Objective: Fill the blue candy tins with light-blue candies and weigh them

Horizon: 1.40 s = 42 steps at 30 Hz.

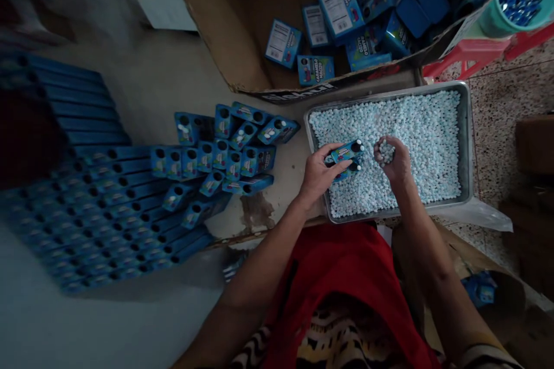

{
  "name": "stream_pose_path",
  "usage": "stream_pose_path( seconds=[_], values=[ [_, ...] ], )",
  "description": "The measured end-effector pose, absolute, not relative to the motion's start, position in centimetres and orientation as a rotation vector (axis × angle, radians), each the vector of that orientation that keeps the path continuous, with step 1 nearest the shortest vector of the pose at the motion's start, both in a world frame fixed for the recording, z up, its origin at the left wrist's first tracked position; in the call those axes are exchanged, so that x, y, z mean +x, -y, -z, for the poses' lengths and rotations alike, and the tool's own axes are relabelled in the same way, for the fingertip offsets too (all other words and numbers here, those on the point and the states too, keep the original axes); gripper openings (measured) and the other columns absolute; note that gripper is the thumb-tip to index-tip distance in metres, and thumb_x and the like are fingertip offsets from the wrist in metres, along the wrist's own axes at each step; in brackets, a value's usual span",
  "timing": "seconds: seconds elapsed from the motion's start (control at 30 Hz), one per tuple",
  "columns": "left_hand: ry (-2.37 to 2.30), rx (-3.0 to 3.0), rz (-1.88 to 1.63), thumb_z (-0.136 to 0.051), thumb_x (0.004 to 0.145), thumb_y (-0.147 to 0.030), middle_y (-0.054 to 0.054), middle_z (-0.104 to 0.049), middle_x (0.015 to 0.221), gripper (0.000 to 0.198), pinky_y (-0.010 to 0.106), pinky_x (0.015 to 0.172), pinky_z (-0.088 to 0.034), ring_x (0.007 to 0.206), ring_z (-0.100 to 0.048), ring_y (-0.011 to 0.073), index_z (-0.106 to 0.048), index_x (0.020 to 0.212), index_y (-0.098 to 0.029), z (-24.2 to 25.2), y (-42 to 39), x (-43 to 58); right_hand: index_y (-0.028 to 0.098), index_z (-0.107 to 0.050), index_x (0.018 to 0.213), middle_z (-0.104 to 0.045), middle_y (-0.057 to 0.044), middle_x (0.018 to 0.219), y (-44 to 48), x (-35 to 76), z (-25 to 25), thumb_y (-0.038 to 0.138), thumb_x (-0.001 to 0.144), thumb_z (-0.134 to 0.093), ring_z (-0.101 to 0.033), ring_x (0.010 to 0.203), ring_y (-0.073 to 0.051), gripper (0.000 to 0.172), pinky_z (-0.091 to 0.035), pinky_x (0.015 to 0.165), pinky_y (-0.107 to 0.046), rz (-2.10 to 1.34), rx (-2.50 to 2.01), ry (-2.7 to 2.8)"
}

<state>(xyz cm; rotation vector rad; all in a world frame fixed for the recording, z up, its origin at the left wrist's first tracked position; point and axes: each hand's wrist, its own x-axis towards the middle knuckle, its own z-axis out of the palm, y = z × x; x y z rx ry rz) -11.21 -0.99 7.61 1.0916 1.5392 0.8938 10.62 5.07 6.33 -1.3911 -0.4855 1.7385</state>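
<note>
My left hand (315,177) is closed around two small blue candy boxes (343,153), one beside the other, their hole ends facing right. White candies show at the openings. A loose handful of candies (386,152) rests in my right hand (400,164), its fingers curled just right of the boxes. Both hands are over a metal tray (465,150) spread with small pale blue and white candies (428,138). To the left stands a loose cluster of similar blue boxes (220,153) with round holes on top; a few have white candies at the hole.
Tight rows of blue boxes (116,213) fill the left side. Behind the tray is a cardboard carton (255,78) of blue printed packs (341,8). A teal tub (493,17) of shiny blue pieces stands by a red stool (467,56). Lower right is another open carton (511,300).
</note>
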Motion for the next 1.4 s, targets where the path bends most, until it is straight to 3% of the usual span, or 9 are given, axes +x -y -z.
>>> stream_pose_path(
  seconds=[0.1,0.27,0.63,0.8,0.9,1.07,1.27,1.33,1.4],
  values=[
    [-1.558,1.262,-0.876,-0.086,0.09,-0.041,0.007,-0.081,0.124,0.042,0.037,0.096,-0.065,0.11,-0.078,0.0238,-0.076,0.127,-0.024,-9.3,0.0,-11.2,0.025,-0.059,0.075,-0.065,-0.001,0.078,-5.7,9.3,-10.8,0.056,0.084,-0.074,-0.056,0.062,-0.014,0.036,-0.052,0.058,-0.029,-1.732,-1.043,0.416],
    [-1.546,1.576,-0.833,-0.085,0.093,-0.035,0.008,-0.08,0.126,0.035,0.044,0.11,-0.06,0.121,-0.075,0.0274,-0.077,0.125,-0.026,-11.1,-1.7,-10.8,0.027,-0.057,0.073,-0.055,-0.002,0.076,-6.8,6.7,-15.8,0.054,0.093,-0.065,-0.061,0.076,-0.019,0.035,-0.059,0.084,-0.038,-1.559,-0.984,0.659],
    [-1.547,1.784,-0.761,-0.085,0.092,-0.042,0.007,-0.081,0.117,0.037,0.043,0.103,-0.058,0.114,-0.074,0.0301,-0.077,0.123,-0.024,-11.3,-3.7,-11.3,0.028,-0.06,0.072,-0.055,-0.006,0.087,-7.5,4.4,-15.7,0.069,0.096,-0.056,-0.063,0.093,-0.025,0.048,-0.056,0.102,-0.047,-1.312,-1.098,0.84],
    [-1.544,1.85,-0.767,-0.086,0.09,-0.037,0.007,-0.08,0.118,0.037,0.044,0.106,-0.058,0.115,-0.072,0.0305,-0.076,0.124,-0.025,-11.3,-4.2,-11.6,0.03,-0.068,0.079,-0.067,-0.007,0.094,-6.8,2.8,-15.8,0.077,0.094,-0.054,-0.069,0.107,-0.029,0.051,-0.054,0.114,-0.052,-1.299,-1.085,0.826],
    [-1.56,1.781,-0.814,-0.083,0.092,-0.031,0.006,-0.08,0.121,0.033,0.044,0.106,-0.059,0.117,-0.073,0.0295,-0.076,0.124,-0.027,-10.1,-4.4,-12.4,0.031,-0.074,0.091,-0.075,-0.006,0.113,-5.3,4.1,-14.5,0.073,0.099,-0.051,-0.069,0.128,-0.029,0.049,-0.048,0.122,-0.056,-1.292,-1.143,0.8],
    [-1.539,1.618,-0.904,-0.083,0.09,-0.019,0.005,-0.08,0.124,0.033,0.042,0.109,-0.06,0.12,-0.074,0.0255,-0.076,0.121,-0.025,-8.5,-4.0,-13.7,0.028,-0.075,0.11,-0.074,-0.01,0.131,-0.6,10.4,-8.5,0.05,0.098,-0.064,-0.064,0.136,-0.032,0.027,-0.043,0.125,-0.062,-0.981,-1.634,1.301],
    [-1.577,1.493,-0.887,-0.082,0.09,-0.021,0.005,-0.077,0.125,0.033,0.034,0.096,-0.063,0.117,-0.073,0.0233,-0.076,0.122,-0.025,-8.7,-3.5,-13.5,0.027,-0.055,0.157,-0.033,-0.015,0.181,0.0,12.5,-3.0,0.072,0.089,-0.072,-0.019,0.172,-0.043,0.084,-0.018,0.138,-0.069,-0.985,-1.502,2.313],
    [-1.627,1.56,-0.882,-0.082,0.09,-0.022,0.005,-0.077,0.124,0.033,0.038,0.103,-0.062,0.118,-0.072,0.0246,-0.076,0.121,-0.027,-8.9,-3.4,-13.8,0.027,-0.054,0.159,-0.033,-0.015,0.182,-1.3,11.8,-2.0,0.078,0.088,-0.071,-0.018,0.172,-0.045,0.089,-0.014,0.138,-0.07,-0.984,-1.416,2.439],
    [-1.67,1.636,-0.865,-0.084,0.088,-0.023,0.004,-0.077,0.121,0.032,0.043,0.111,-0.059,0.119,-0.071,0.0264,-0.077,0.119,-0.027,-8.8,-3.3,-14.4,0.027,-0.061,0.151,-0.044,-0.015,0.175,-2.3,11.3,-1.2,0.073,0.091,-0.071,-0.026,0.168,-0.045,0.077,-0.02,0.135,-0.07,-0.97,-1.386,2.479]
  ],
)
